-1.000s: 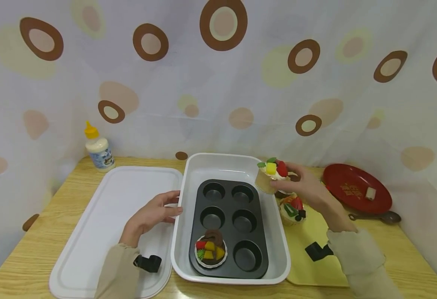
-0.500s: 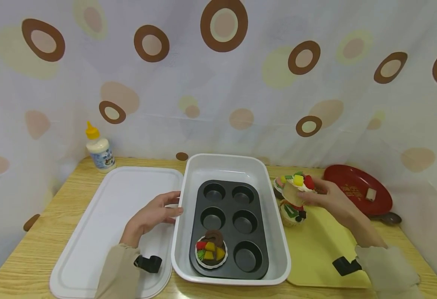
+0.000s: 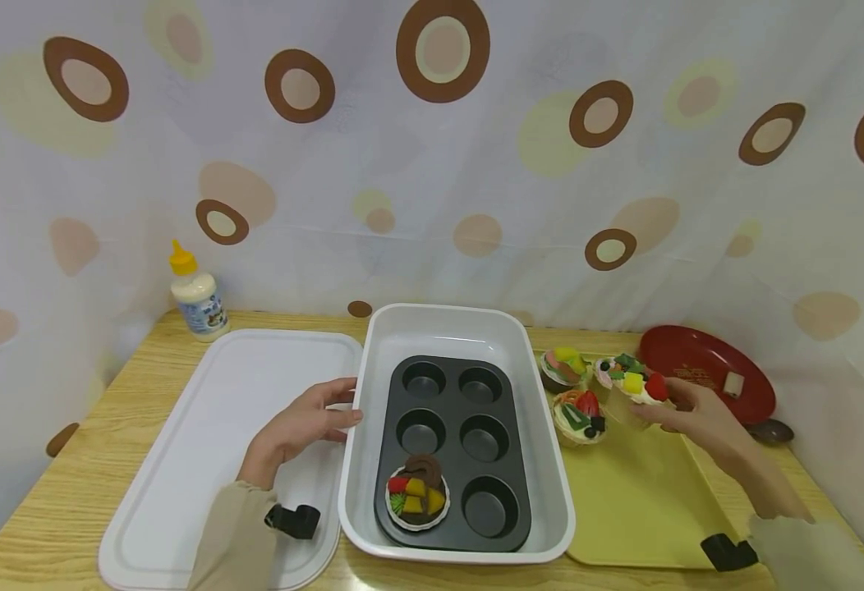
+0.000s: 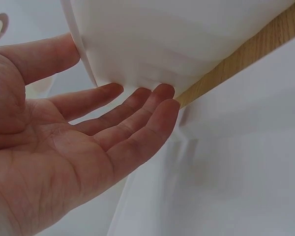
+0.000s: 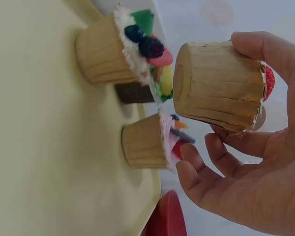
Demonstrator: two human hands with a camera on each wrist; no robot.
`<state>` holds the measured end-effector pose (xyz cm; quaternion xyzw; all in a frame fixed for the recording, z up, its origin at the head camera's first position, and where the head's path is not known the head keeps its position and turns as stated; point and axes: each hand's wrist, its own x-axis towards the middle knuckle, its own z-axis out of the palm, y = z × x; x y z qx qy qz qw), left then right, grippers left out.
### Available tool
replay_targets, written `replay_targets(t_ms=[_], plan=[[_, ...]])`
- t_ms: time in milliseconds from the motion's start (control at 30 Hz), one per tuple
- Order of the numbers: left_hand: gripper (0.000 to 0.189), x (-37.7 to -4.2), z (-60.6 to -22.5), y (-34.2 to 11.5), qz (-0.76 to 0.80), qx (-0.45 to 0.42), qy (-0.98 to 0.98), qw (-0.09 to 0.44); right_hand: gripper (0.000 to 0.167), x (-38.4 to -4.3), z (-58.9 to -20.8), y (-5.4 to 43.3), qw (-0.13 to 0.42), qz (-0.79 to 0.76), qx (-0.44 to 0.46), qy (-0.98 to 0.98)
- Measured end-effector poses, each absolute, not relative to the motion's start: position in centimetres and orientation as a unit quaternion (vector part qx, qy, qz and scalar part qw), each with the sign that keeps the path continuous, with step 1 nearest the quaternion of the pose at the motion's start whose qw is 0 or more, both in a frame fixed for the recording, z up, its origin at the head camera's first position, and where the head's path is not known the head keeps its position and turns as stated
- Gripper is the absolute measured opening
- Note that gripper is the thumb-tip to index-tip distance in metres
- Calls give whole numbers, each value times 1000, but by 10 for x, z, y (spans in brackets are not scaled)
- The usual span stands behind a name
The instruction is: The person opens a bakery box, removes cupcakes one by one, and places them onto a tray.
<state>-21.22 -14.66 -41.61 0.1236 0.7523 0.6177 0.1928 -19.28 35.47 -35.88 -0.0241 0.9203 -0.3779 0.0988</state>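
My right hand (image 3: 709, 423) pinches a toy cupcake (image 3: 627, 404) with a tan paper cup, cream, a red berry and a yellow cube. It is held above the yellow tray (image 3: 639, 509); in the right wrist view the cup's (image 5: 219, 83) base is off the tray. Several other toy cupcakes stand on that tray, among them a berry-topped cupcake (image 3: 578, 417) and a dark-cupped cupcake (image 3: 561, 368). My left hand (image 3: 310, 419) touches the left side of a white bin (image 3: 447, 324), fingers extended along its outer wall. Inside the bin lies a dark muffin pan (image 3: 452, 468), a chocolate cupcake (image 3: 417, 497) in its near-left cup.
On the left lies a white lid-like board (image 3: 225, 460). A yellow-capped bottle (image 3: 199, 300) stands behind it. At the back right, a red plate (image 3: 705, 373) bears a small pale block (image 3: 733, 383), with a dark spoon (image 3: 770, 431) beside it. A patterned curtain (image 3: 513, 197) hangs behind.
My right hand has carried the cupcake rightward and lower, from above the bin's right rim to above the yellow tray. The left hand has stayed by the bin.
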Motion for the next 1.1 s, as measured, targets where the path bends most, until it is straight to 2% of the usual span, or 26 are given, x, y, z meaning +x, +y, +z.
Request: replay_targets(t_ms=[333, 633, 1100], plan=[[59, -212, -417, -147, 622, 120, 749, 196, 86, -186, -385, 372, 128, -347, -7, 929], [57, -213, -418, -146, 621, 122, 749, 196, 78, -186, -411, 377, 83, -324, -23, 942], [58, -212, -415, -145, 620, 117, 751, 196, 78, -183, -408, 378, 76, -344, -36, 935]])
